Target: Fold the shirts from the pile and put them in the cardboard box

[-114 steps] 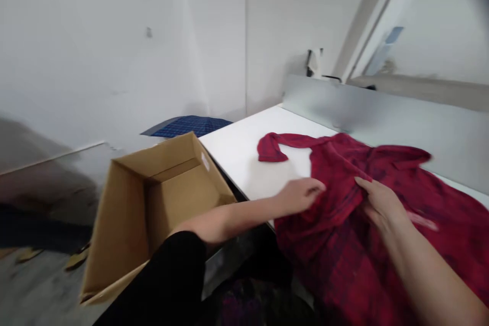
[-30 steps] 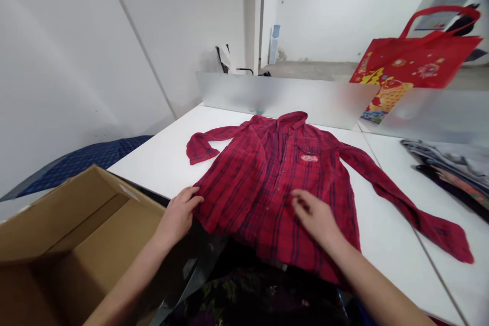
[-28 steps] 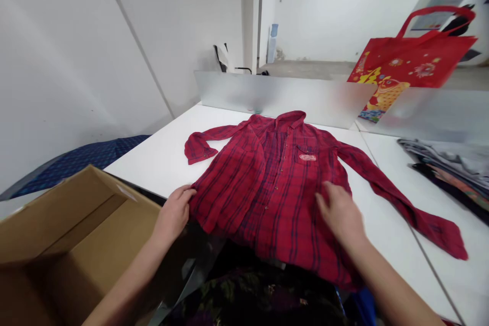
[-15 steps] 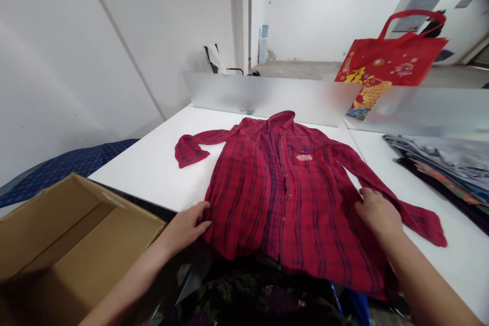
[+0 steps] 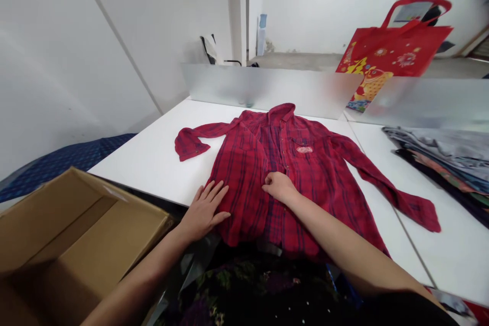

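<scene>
- Left hand [image 5: 204,209]: open, fingers spread apart, palm pressed flat on the lower front panel of the red plaid shirt [image 5: 324,178], near the hem.
- Right hand [image 5: 278,187]: fingers drawn together, pinching cloth at the button placket, mid-front of the shirt. It sits at 2 o'clock from the left hand, close by but not touching it.
- Head view, clock read with 12 o'clock away from the person.
- Shirt lies front up, buttoned, on the white table [image 5: 153,158], with the collar [image 5: 280,110] at 12 o'clock. The hem hangs over the near table edge at 6 o'clock.
- One sleeve runs out toward 10 o'clock, with its cuff [image 5: 189,143] doubled back on the table. The other sleeve runs toward 4 o'clock and ends at a cuff [image 5: 420,214], flat on the table.
- Small chest patch [image 5: 304,150] lies just past the right hand, at 1 o'clock from it.
- Cardboard box [image 5: 76,244]: open, at 8 o'clock from the shirt, beside the table edge and below the left forearm.
- Blue checked cloth [image 5: 57,160] lies beyond the box, at 9 o'clock.
- Grey panel [image 5: 267,89] stands upright along the far table edge at 12 o'clock.
- Red bag [image 5: 393,51] stands behind the panel at 1 o'clock.
- Stack of folded clothes [image 5: 439,153] is at 3 o'clock, well apart from the shirt.
</scene>
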`<state>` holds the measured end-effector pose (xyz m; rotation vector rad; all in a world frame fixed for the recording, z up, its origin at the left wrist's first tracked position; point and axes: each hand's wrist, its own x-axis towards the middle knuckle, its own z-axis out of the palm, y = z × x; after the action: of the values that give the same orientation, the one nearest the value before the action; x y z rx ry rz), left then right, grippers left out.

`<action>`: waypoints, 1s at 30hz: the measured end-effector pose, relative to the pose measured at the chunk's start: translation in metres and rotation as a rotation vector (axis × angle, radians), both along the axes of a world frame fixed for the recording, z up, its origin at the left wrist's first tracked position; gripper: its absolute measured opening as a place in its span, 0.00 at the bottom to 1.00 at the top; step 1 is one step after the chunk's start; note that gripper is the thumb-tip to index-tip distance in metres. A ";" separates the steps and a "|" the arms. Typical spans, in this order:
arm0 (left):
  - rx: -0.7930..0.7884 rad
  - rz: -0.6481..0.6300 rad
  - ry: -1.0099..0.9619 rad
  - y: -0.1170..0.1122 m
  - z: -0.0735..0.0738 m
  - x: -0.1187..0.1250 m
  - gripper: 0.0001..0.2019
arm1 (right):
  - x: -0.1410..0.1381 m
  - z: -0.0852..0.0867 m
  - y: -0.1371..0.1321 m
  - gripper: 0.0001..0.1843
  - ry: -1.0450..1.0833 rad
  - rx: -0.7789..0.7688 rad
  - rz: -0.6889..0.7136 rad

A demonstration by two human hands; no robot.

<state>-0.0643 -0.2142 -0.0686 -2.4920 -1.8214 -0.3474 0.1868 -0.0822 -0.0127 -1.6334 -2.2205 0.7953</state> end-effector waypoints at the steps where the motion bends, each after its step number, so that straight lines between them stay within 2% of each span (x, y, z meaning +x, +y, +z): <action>1: -0.006 0.004 -0.003 0.000 0.000 0.000 0.34 | -0.002 -0.001 -0.001 0.06 0.031 -0.005 -0.006; 3: -0.005 0.013 -0.011 -0.001 0.001 0.000 0.35 | -0.004 -0.002 -0.004 0.04 0.143 -0.047 -0.039; 5: 0.002 0.015 -0.028 -0.001 0.001 0.000 0.35 | -0.001 -0.002 -0.012 0.01 0.391 -0.229 -0.095; 7: 0.010 0.019 -0.066 -0.001 0.002 -0.001 0.33 | 0.002 -0.004 -0.022 0.12 0.696 -0.492 -0.137; 9: 0.021 0.020 -0.123 -0.001 0.003 -0.003 0.31 | 0.005 -0.007 -0.035 0.32 0.850 -0.659 -0.132; 11: 0.033 0.008 -0.170 0.000 0.004 -0.006 0.29 | 0.005 -0.009 -0.050 0.47 0.873 -0.677 -0.135; 12: 0.036 -0.004 -0.181 0.001 0.004 -0.007 0.28 | 0.005 -0.008 -0.057 0.51 0.881 -0.658 -0.142; 14: 0.034 -0.019 -0.176 0.002 0.005 -0.010 0.27 | 0.006 -0.003 -0.070 0.52 0.946 -0.613 -0.132; 17: 0.022 -0.008 -0.107 0.001 0.004 -0.010 0.29 | 0.016 0.005 -0.084 0.51 1.058 -0.542 -0.042; 19: 0.022 0.013 -0.033 -0.001 0.001 -0.010 0.30 | 0.026 0.003 -0.089 0.44 0.989 -0.446 0.002; 23: 0.047 0.068 0.066 -0.011 0.001 -0.009 0.30 | 0.044 -0.019 -0.093 0.14 0.666 -0.067 -0.015; 25: 0.069 0.081 0.076 -0.013 0.008 -0.008 0.29 | 0.049 -0.027 -0.093 0.12 0.545 0.071 0.025; 27: 0.104 0.074 0.067 -0.008 0.020 -0.004 0.23 | 0.055 -0.026 -0.091 0.16 0.414 0.065 0.093; 30: 0.158 -0.001 -0.001 0.026 0.044 0.008 0.18 | 0.062 -0.007 -0.070 0.20 0.211 -0.199 0.214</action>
<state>-0.0564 -0.1881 -0.0246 -2.3874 -1.7195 -0.4734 0.2485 -0.1525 -0.0193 -1.3313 -2.2474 1.2199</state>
